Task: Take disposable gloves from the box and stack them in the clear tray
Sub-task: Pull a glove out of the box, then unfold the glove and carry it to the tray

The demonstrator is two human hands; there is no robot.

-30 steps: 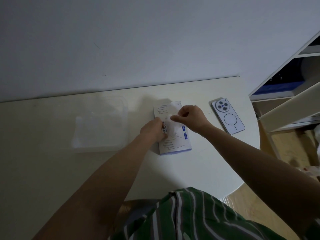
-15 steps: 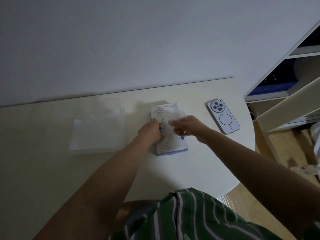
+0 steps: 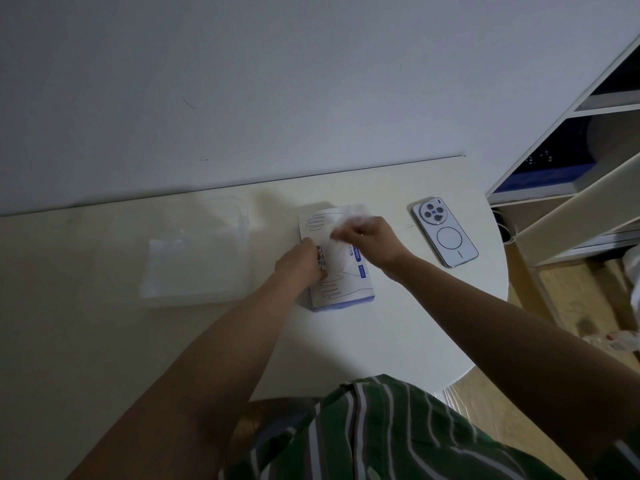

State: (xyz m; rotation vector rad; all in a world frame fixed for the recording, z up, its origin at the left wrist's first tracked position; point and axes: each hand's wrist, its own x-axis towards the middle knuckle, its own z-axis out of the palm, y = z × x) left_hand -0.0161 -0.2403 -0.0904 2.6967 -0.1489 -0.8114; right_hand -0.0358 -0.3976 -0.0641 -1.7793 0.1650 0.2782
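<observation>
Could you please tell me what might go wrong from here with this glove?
1. The thin glove pinched by the right hand may drag extra gloves out of the box.
2. The left hand holds only the box's left side; a sharp pull might slide the box toward the phone.
3. The clear tray sits beyond the left arm, so the limp glove could snag or land crumpled instead of flat.
</observation>
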